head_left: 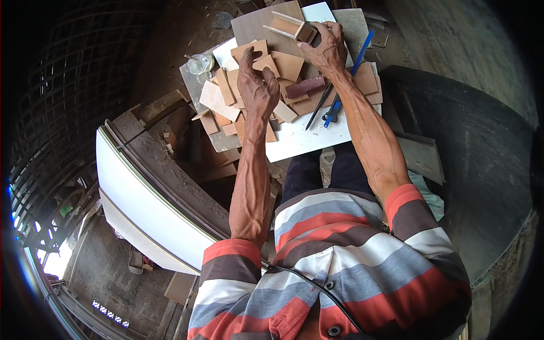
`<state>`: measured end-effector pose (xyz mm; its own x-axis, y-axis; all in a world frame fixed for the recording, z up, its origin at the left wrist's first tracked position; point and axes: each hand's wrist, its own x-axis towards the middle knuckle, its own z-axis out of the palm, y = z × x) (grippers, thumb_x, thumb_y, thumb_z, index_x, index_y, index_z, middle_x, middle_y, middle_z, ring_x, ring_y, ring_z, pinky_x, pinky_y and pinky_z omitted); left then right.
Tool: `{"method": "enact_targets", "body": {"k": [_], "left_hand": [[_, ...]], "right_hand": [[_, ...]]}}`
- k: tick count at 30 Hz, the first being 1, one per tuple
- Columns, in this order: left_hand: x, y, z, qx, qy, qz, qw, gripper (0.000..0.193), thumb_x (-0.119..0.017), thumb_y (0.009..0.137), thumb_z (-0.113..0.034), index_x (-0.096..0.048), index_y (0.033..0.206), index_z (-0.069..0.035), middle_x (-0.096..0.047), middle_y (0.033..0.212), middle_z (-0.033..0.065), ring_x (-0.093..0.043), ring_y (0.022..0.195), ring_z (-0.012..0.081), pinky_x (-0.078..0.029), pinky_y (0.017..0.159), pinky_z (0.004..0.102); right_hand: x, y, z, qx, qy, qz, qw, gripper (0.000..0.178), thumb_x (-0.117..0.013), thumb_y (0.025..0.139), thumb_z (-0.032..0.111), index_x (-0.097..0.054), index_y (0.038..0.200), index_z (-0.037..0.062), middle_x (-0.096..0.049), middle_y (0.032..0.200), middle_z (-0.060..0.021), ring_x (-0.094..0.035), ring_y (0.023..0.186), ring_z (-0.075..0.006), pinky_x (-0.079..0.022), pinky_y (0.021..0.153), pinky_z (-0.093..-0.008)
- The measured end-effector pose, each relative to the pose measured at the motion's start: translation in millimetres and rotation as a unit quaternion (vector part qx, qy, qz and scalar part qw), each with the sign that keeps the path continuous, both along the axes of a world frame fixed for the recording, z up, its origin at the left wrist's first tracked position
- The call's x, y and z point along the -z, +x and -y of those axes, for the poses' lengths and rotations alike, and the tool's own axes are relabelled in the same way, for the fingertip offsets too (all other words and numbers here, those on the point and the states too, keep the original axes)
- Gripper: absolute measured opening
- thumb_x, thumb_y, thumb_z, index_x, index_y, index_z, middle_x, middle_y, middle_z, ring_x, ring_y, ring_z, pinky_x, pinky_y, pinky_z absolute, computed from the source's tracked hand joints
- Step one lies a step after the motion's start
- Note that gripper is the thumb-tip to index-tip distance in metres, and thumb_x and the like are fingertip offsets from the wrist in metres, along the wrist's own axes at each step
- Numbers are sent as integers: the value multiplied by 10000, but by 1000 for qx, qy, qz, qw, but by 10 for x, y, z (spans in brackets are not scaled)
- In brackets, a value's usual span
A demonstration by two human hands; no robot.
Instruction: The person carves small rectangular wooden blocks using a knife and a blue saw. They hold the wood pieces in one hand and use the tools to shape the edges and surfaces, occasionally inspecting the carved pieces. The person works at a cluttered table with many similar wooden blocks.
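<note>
- Just beyond the wood pile [289,65], the right hand [326,48] appears to pinch one end of a small wooden box [286,27] between thumb and fingers.
- Above the pile, the left hand [258,82] has thumb and forefinger wide apart; whether a fingertip touches wood, I cannot tell.
- Too hard a pinch beyond the pile could skew the box's thin walls; a low left-hand sweep could scatter loose pieces.
- Left of the pile, the glass jar [200,64] sits near the table [352,22] edge, where a knock might tip it.
- Toward the body from the pile, the white board [300,144] offers some moving room.
</note>
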<state>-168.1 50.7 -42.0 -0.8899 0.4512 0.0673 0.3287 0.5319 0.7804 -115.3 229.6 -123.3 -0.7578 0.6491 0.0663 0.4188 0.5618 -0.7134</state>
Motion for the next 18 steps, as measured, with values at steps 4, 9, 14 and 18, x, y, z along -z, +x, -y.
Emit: {"method": "enact_targets", "body": {"k": [4, 9, 14, 18], "left_hand": [[-78, 171, 164, -20, -17, 34, 999, 498, -490, 821, 17, -458, 1318, 40, -622, 1148, 202, -657, 838, 271, -538, 695, 368], [-168, 400, 265, -58, -2, 111, 992, 486, -511, 846, 23, -456, 1329, 39, -621, 1157, 194, -639, 781, 213, -538, 679, 326], [-146, 526, 356, -51, -24, 103, 993, 490, -534, 875, 7, -437, 1353, 55, -614, 1190, 192, -641, 898, 208, -537, 764, 307], [-107, 573, 446, -40, -47, 68, 996, 485, -528, 877, 13, -437, 1351, 60, -608, 1197, 204, -623, 1057, 255, -509, 896, 342]], "right_hand": [[19, -1, -3, 2, 3, 4, 1000, 612, -790, 683, 341, -606, 1202, 74, -494, 1160, -143, -503, 1108, -307, -463, 941, -410], [19, -13, 9, 11, -9, -10, 1000, 561, -807, 658, 326, -627, 1132, 87, -478, 1119, -100, -489, 1086, -295, -481, 887, -443], [40, -19, 0, 11, -10, -8, 1000, 523, -795, 659, 320, -656, 1117, 109, -480, 1104, -90, -491, 1083, -287, -483, 882, -437], [0, -35, 18, 16, -22, 2, 1000, 501, -784, 658, 315, -674, 1112, 134, -481, 1094, -82, -492, 1088, -279, -482, 880, -434]]}}
